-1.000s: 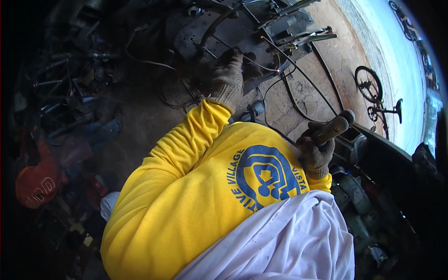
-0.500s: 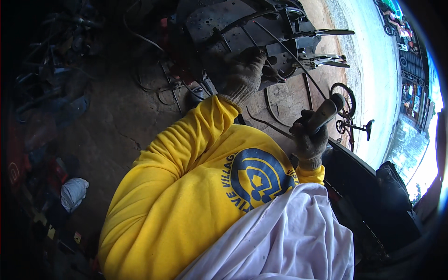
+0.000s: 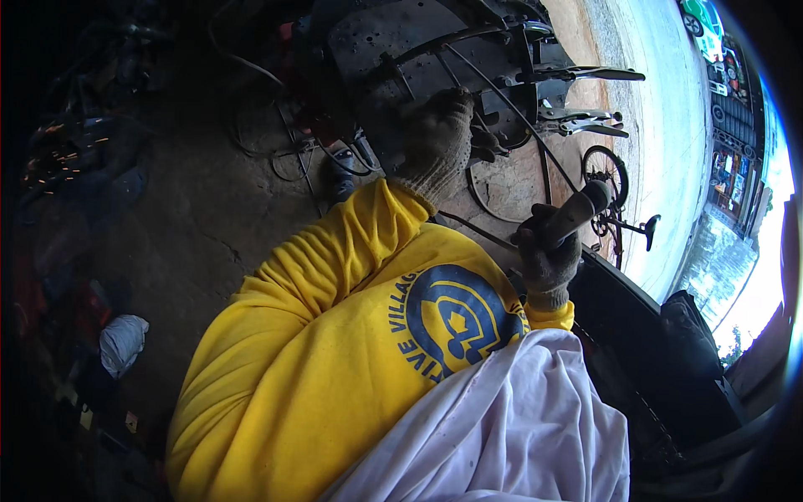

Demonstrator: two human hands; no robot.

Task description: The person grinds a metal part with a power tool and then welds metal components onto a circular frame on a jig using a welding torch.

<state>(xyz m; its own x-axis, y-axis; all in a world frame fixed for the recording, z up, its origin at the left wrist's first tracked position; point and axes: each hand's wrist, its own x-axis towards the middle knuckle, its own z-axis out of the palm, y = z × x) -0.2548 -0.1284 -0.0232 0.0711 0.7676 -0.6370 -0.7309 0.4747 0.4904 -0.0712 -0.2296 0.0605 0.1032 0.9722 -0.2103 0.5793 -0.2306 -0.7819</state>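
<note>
My right hand [image 3: 548, 258], in a dark knit glove, is closed around the thick, round-ended handle of an electrode holder [image 3: 573, 216]. A long thin rod [image 3: 525, 125] runs from it up and left across the dark metal frame [image 3: 368, 50]. A cable [image 3: 475, 229] leads away beside the same hand. My left hand [image 3: 437, 142], also gloved, is at the near edge of the frame with its fingers curled, partly lost in shadow. Locking pliers [image 3: 581, 122] grip the frame's right side, and another long-handled clamp [image 3: 585, 74] sits just beyond them.
Orange sparks [image 3: 63, 155] fly among dark clutter at the far left. Cables [image 3: 288, 155] trail on the ground near a shoe [image 3: 343, 171]. A bicycle [image 3: 615, 209] stands right of my right hand; beyond lies a road with a green-and-white car [image 3: 701, 25]. A white bundle [image 3: 123, 345] lies lower left.
Sparks have appeared at the far left, and a green-and-white car has come into view on the road. The whole view has shifted slightly. Both hands keep about the same pose.
</note>
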